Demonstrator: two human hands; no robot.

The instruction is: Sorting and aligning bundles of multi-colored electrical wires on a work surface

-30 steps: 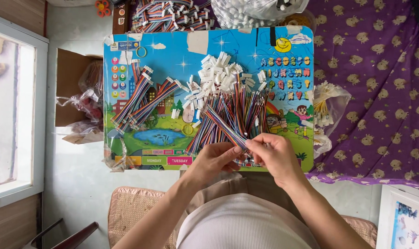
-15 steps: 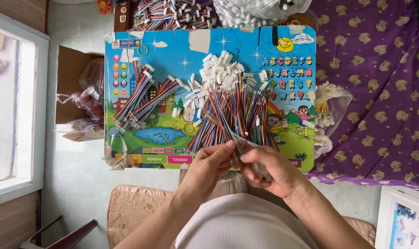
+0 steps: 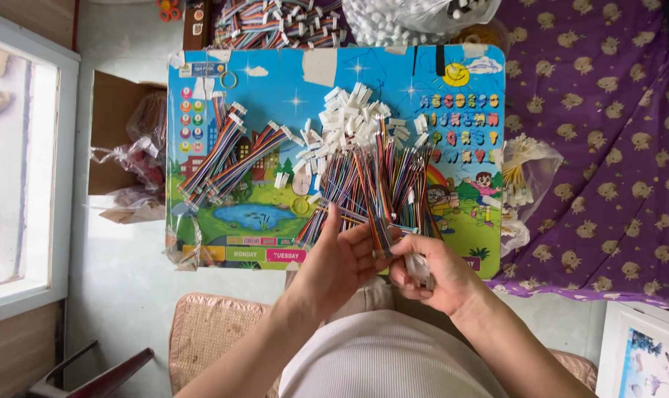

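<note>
At the far left a window (image 3: pixel 18 177) is seen, with a cardboard box (image 3: pixel 117 118) beside it. Two smaller wire bundles (image 3: pixel 224 158) are laid on the left half of the colourful board (image 3: pixel 275 81). At lower centre, a thin wire bundle (image 3: pixel 379 228) is pinched by the left hand (image 3: pixel 342 258) over the board's lower edge. Above it the large wire heap (image 3: pixel 371 173) is spread. A small clear piece (image 3: pixel 421 269) is gripped by the right hand (image 3: pixel 438 273). A purple cloth (image 3: pixel 607 147) fills the right side.

Wire ends (image 3: pixel 382 247) — hidden between the hands (image 3: pixel 393 262)
</note>
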